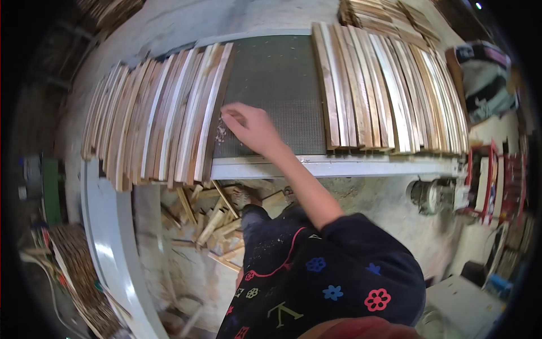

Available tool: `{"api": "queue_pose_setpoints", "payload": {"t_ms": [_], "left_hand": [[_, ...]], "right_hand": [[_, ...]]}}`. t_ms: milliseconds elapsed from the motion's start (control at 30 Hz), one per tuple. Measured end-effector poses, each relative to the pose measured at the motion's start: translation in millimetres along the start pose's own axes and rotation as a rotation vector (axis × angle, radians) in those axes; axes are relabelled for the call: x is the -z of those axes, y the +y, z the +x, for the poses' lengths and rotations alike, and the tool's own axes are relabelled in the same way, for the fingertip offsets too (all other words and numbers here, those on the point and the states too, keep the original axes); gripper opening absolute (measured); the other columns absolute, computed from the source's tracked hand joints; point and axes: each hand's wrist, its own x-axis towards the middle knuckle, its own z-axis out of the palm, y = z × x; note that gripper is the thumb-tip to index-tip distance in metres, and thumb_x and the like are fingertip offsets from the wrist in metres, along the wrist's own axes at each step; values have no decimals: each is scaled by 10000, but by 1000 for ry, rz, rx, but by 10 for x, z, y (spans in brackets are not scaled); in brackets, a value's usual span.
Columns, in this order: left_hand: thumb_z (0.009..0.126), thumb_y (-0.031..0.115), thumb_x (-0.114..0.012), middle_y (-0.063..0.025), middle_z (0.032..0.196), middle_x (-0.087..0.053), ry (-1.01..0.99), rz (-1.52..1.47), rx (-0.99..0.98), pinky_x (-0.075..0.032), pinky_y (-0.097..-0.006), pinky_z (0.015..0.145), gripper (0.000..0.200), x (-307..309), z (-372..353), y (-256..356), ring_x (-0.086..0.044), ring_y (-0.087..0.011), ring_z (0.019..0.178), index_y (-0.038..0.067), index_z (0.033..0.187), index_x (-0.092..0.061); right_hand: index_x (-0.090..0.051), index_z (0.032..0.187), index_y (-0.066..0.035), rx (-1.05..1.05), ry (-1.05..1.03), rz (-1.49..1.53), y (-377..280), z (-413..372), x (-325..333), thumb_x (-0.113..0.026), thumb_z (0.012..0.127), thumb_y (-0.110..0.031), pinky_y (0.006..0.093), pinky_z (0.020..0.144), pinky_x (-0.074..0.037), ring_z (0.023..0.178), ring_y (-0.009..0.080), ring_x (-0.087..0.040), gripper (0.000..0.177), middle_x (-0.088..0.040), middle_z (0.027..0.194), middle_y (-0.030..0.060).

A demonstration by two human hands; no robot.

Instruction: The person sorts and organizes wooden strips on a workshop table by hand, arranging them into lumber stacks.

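Note:
My right hand is over the dark mesh belt, close to the inner edge of the left row of wooden strips. Its fingers are curled toward the thumb, and whatever may be between them is too small to make out. Pale wood chips lie on the belt just below the fingertips. Only a sliver of skin, seemingly my left hand, shows beside the dark shirt; its fingers are hidden. To the right, a second row of wooden strips stands packed side by side.
A pale metal rail borders the belt's near side. Wood offcuts litter the floor by my feet. A motor and a red metal frame stand at right. More stacked wood lies beyond the table.

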Motion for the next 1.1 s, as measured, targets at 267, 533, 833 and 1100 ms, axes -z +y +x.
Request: {"api": "queue_pose_setpoints", "payload": {"t_ms": [267,533,833,1100], "left_hand": [[935,366,-536,-224,1444,-457,-134,96,-180,-401,-440,1066,578,545,729,-112,-452,-342,1333,45,1414,-495],[951,366,-524,-224,1449,-458,-244,137,-279,-405,-425,1065,582,938,1290,-258,-455,-329,1338,27,1421,-483],[968,366,-511,-224,1455,-460,-343,191,-321,-408,-408,1065,586,1256,1553,-693,-458,-313,1344,8,1430,-469],[984,366,-500,-224,1460,-462,-628,324,27,-412,-393,1065,591,2180,649,1104,-461,-300,1349,-10,1437,-456]], "right_hand": [[-369,1481,23,-427,373,-1331,57,-514,1420,-556,891,-601,647,1163,-88,1469,484,-181,879,-282,1519,371],[-340,1494,5,-475,390,-1474,141,-436,1135,-630,856,-507,611,1129,-234,1440,446,-271,868,-326,1520,315],[-437,1451,-125,-512,441,-1504,109,-280,1197,-702,782,-518,560,959,-402,1259,387,-472,820,-446,1399,211],[-443,1386,-73,-598,476,-1275,130,-281,1411,-724,758,-503,560,956,-392,1173,446,-496,811,-497,1252,279]]}}
